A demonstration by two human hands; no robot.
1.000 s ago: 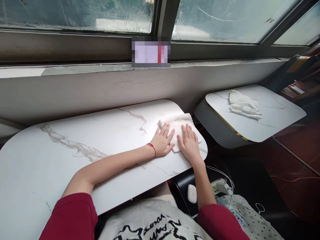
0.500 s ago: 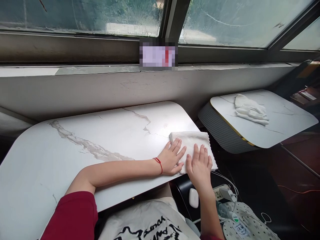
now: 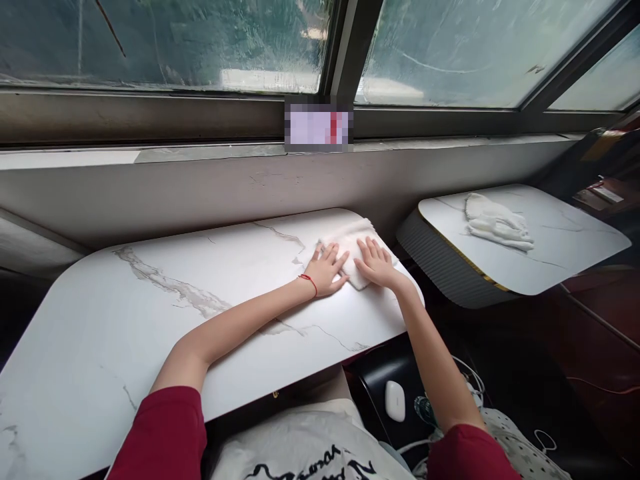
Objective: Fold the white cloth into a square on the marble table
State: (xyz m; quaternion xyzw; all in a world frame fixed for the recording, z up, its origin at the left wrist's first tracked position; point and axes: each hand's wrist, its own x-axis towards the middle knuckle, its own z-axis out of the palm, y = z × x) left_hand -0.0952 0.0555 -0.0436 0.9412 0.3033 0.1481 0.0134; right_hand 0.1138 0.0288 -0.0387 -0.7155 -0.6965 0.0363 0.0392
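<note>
Under both my palms a white cloth (image 3: 350, 235) lies spread near the far right corner of a white, marble-veined table (image 3: 165, 347). My left hand (image 3: 326, 270), with a red string bracelet at the wrist, rests flat on the cloth's left part, fingers spread. On its right part my right hand (image 3: 376, 263) presses down, fingers stretched out. Some of the cloth is hidden beneath the hands.
A second marble-patterned table (image 3: 565, 227) stands to the right with a crumpled white cloth (image 3: 497, 221) on it. Windows (image 3: 440, 53) run above a sill behind. Below the table edge, a white case (image 3: 395, 401) lies on a black surface, with cables beside it.
Both hands have slid the cloth away from the table's near right edge towards its far right corner. The cloth has turned and bunched somewhat.
</note>
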